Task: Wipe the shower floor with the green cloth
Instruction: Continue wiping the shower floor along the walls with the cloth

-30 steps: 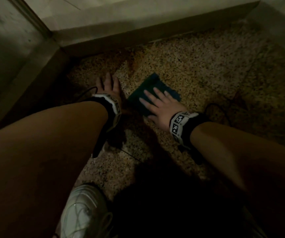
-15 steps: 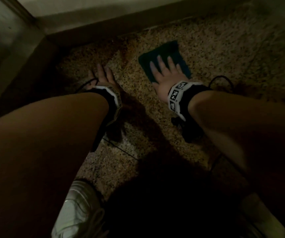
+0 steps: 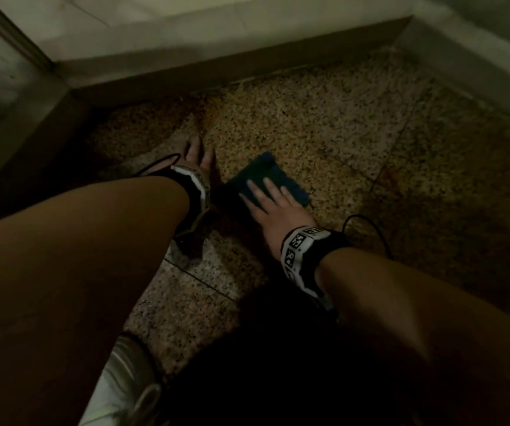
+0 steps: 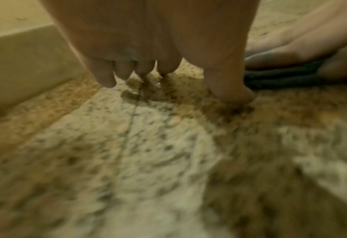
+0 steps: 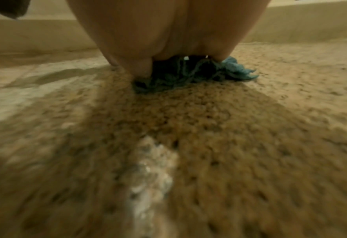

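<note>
The green cloth [image 3: 266, 175] lies folded on the speckled shower floor [image 3: 324, 127]. My right hand [image 3: 273, 201] lies flat on it with straight, spread fingers, pressing it down. In the right wrist view the palm covers most of the cloth [image 5: 235, 70], whose crumpled edge sticks out to the right. My left hand [image 3: 197, 155] rests flat on the bare floor just left of the cloth, holding nothing. Its fingertips [image 4: 107, 80] touch the stone in the left wrist view, where the cloth [image 4: 280, 77] and my right hand [image 4: 290, 48] show at the right edge.
A low pale curb [image 3: 217, 69] runs along the far side of the floor and another [image 3: 17, 149] along the left. A rusty stain [image 3: 207, 115] marks the floor near the far curb. A white shoe [image 3: 124, 388] stands at the bottom, near my left forearm.
My right hand has slid the cloth back toward me and toward my left hand, after pushing it away to the far side half a second ago. The left hand stays planted.
</note>
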Available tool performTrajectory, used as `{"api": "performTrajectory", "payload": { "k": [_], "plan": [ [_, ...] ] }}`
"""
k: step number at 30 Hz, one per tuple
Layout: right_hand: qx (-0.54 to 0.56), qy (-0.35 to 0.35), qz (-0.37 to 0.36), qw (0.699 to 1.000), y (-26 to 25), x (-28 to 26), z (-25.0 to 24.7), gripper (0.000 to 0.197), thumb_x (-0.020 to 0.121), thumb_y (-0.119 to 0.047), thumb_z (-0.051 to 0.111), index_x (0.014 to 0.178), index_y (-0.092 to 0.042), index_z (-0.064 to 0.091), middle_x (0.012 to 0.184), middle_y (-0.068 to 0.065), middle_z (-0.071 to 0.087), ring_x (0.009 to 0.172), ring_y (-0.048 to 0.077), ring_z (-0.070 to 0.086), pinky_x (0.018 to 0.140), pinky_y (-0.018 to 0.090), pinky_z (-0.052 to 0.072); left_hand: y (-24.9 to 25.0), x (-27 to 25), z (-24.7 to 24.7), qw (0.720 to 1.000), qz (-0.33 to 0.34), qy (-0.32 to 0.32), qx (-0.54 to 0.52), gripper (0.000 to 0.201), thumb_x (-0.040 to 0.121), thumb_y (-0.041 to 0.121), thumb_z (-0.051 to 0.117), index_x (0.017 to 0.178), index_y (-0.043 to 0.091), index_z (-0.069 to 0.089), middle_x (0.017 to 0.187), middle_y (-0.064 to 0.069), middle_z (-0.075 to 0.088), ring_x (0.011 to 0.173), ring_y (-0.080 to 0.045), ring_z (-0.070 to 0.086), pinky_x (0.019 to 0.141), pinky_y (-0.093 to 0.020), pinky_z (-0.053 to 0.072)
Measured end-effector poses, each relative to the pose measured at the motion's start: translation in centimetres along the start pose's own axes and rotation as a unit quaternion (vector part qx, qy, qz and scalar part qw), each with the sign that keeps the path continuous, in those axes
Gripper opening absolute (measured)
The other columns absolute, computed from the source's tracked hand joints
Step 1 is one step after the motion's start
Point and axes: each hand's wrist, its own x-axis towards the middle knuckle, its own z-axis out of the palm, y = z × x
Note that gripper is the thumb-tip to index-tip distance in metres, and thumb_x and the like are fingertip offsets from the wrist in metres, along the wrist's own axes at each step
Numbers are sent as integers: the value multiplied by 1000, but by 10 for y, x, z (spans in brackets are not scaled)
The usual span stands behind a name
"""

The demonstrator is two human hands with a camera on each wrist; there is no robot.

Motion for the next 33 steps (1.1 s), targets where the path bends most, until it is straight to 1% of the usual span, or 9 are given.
{"api": "performTrajectory", "payload": {
  "k": [5, 9, 11, 13, 18, 22, 27, 30, 33],
  "plan": [
    [71, 40, 21, 996, 18, 15, -7, 60, 103, -32, 23, 149, -30, -16, 155, -6, -26, 143, 21, -22, 115, 37, -10, 14, 16, 9, 1000, -20, 9, -2, 103, 87, 60, 49, 147, 16, -21, 153, -18, -24, 141, -42, -14, 115, -55, 8],
    [103, 28, 68, 992, 54, 33, -28, 58, 104, -35, 19, 149, -29, -17, 155, -3, -27, 144, 23, -20, 116, 38, -7, 20, 15, 6, 998, -55, 14, -15, 84, 98, 41, 38, 146, 7, -22, 153, -22, -21, 142, -43, -9, 115, -55, 11],
    [92, 18, 74, 993, 65, 36, -31, 59, 103, -37, 18, 148, -28, -19, 154, -3, -28, 144, 24, -21, 116, 38, -7, 22, 15, 6, 998, -57, 11, -3, 90, 97, 48, 41, 145, 5, -23, 152, -22, -22, 142, -44, -9, 115, -54, 10],
    [82, 11, 68, 994, 66, 35, -32, 60, 103, -37, 18, 148, -27, -20, 154, -2, -29, 143, 25, -21, 116, 38, -8, 20, 16, 9, 998, -58, 14, -4, 96, 94, 55, 40, 144, 4, -24, 152, -23, -23, 141, -44, -10, 115, -53, 9],
    [43, -17, 27, 999, 58, 17, -23, 63, 104, -33, 23, 147, -26, -22, 153, 0, -31, 142, 28, -23, 116, 39, -7, 13, 15, 10, 998, -40, 28, -28, 99, 91, 56, 45, 145, 8, -23, 153, -20, -22, 143, -41, -7, 115, -50, 10],
    [-10, -20, -35, 999, 45, -10, 8, 64, 104, -35, 25, 147, -27, -22, 154, 0, -30, 142, 29, -24, 116, 41, -8, 13, 6, 10, 997, -17, 39, -71, 85, 98, 49, 37, 148, 11, -19, 155, -14, -22, 143, -37, -10, 115, -48, 10],
    [-37, -23, -56, 997, 34, -27, 29, 60, 104, -38, 21, 148, -29, -19, 154, -3, -29, 142, 27, -25, 116, 41, -10, 7, 12, 21, 999, 23, 30, -22, 105, 88, 61, 49, 147, 11, -22, 153, -13, -27, 143, -36, -12, 117, -49, 12],
    [-23, 0, -70, 997, 42, -27, 28, 59, 103, -38, 23, 149, -33, -14, 155, -6, -25, 143, 24, -21, 116, 38, -9, 9, 12, 21, 999, 24, 26, -10, 117, 79, 64, 60, 146, 18, -24, 152, -9, -30, 144, -35, -11, 116, -48, 14],
    [-26, -9, -77, 997, 51, -25, 22, 59, 103, -37, 23, 149, -34, -13, 156, -7, -24, 144, 22, -21, 116, 36, -8, 16, 8, 19, 999, 39, 32, -19, 122, 74, 63, 67, 147, 25, -23, 152, -4, -31, 144, -33, -12, 116, -49, 16]
  ]
}}
